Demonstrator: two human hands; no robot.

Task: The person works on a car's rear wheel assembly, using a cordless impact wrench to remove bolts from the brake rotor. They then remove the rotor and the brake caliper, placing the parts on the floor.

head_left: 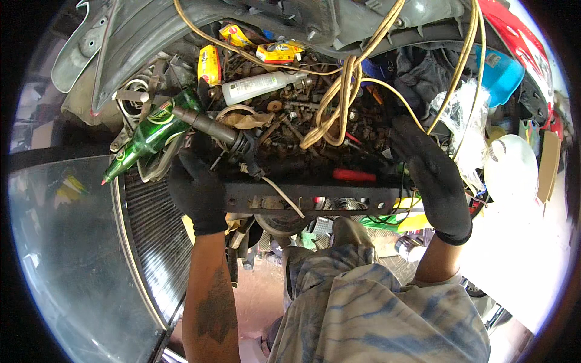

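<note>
Little free room showed on the counter (284, 196): rusty nuts, bolts and scrap parts (302, 121) covered it nearly edge to edge. A knotted tan cord (345, 91) hung down over the middle and blocked a straight reach there, with more strands looping toward the right past a clear plastic bag (463, 109). A green glass bottle (148, 136) lay tilted across the left end, a dark cylindrical part (206, 124) just beside it, and a clear plastic bottle (260, 86) lay across the back. Grey bodywork (151, 30) overhung the far side. The gloved hands, left (196, 190) and right (433, 175), sat at the front edge, where open space lay below the counter.
</note>
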